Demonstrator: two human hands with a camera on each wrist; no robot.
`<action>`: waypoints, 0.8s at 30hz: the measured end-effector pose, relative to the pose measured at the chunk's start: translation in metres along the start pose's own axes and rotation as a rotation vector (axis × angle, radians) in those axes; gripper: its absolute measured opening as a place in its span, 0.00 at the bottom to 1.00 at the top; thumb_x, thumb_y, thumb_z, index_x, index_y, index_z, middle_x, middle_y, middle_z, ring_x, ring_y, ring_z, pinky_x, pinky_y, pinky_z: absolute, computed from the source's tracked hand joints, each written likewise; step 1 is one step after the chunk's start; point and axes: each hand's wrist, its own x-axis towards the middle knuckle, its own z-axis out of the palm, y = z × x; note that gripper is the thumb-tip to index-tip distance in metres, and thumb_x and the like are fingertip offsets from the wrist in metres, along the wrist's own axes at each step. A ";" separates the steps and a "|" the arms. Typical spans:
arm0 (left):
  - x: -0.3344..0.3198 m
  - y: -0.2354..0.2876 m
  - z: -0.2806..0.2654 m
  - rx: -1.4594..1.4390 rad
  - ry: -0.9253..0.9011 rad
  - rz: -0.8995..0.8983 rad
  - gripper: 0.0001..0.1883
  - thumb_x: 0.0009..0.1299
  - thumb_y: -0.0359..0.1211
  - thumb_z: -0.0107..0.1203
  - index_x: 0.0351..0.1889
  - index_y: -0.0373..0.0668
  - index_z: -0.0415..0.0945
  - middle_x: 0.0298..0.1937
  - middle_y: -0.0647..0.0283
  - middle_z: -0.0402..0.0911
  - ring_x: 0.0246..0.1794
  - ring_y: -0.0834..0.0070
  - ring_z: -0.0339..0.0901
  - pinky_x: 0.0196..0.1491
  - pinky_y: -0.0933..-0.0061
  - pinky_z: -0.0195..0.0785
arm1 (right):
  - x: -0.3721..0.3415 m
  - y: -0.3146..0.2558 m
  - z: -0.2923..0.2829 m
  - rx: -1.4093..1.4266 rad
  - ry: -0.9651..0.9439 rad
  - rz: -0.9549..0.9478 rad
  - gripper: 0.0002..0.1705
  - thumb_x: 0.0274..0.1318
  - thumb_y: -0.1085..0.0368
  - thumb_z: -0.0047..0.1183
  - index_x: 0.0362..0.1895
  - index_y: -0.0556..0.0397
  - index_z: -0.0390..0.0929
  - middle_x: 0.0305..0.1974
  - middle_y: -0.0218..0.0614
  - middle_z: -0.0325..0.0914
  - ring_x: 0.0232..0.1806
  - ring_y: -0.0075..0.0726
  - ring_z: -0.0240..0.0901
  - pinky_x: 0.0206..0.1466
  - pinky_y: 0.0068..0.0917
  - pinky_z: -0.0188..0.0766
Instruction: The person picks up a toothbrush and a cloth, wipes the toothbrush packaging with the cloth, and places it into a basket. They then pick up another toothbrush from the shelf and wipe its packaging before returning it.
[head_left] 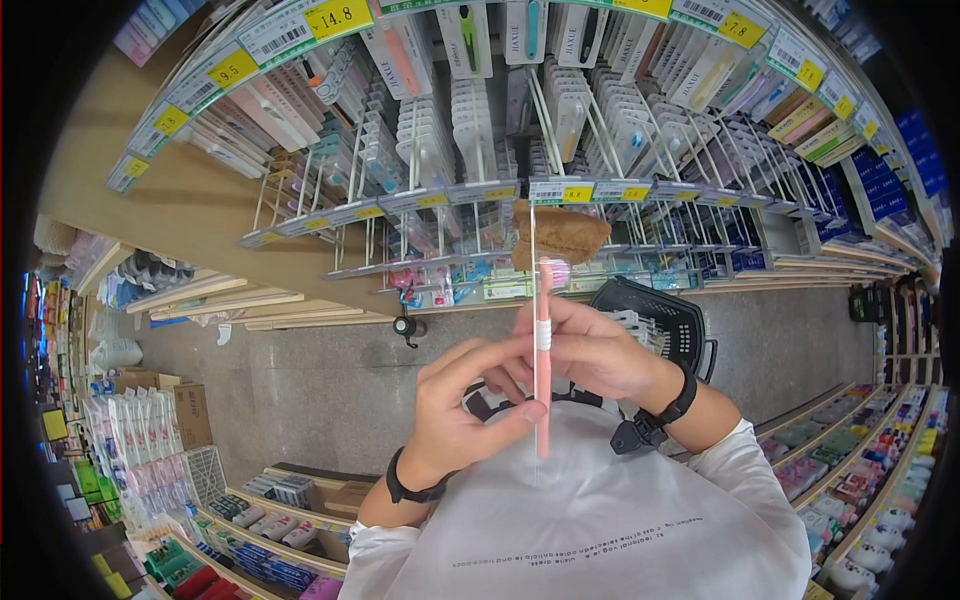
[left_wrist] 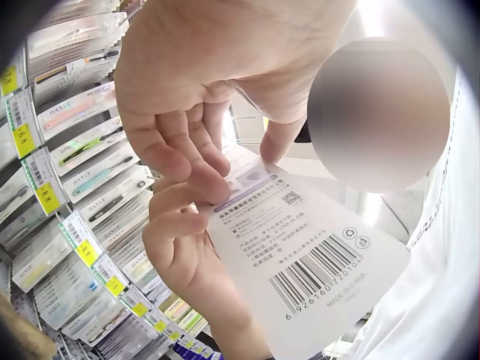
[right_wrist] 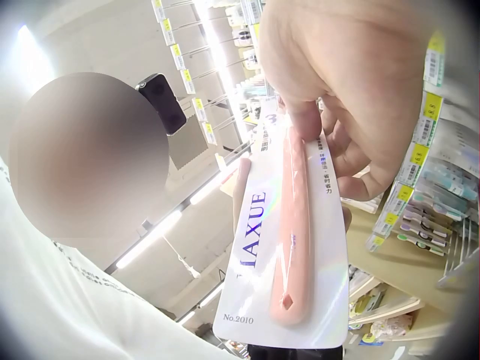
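Both hands hold a pink toothbrush [head_left: 544,380] in a flat white blister pack, upright and nearly edge-on in the head view. My left hand [head_left: 465,400] grips its left side, with the thumb near the lower handle. On the right, my right hand [head_left: 600,350] pinches it just below the brush head. The left wrist view has the pack's back [left_wrist: 300,247], with barcode and small print. In the right wrist view, the front shows the pink handle [right_wrist: 295,240] under clear plastic, with large lettering beside it; the thumb presses near the handle's upper part.
Ahead stands a shelf of hanging toothbrush packs [head_left: 470,130] with price tags. A brown furry thing [head_left: 565,238] shows just beyond the held pack. A black basket [head_left: 680,325] is right of the hands, above the grey floor [head_left: 330,390]. Stocked shelves [head_left: 860,480] line the lower right.
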 end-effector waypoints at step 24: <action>-0.003 -0.021 -0.002 0.036 0.118 -0.191 0.10 0.67 0.29 0.56 0.43 0.34 0.78 0.32 0.60 0.81 0.28 0.80 0.77 0.31 0.79 0.67 | -0.002 0.007 -0.013 -0.318 0.119 -0.115 0.17 0.65 0.62 0.47 0.52 0.61 0.72 0.47 0.35 0.76 0.48 0.23 0.71 0.53 0.25 0.68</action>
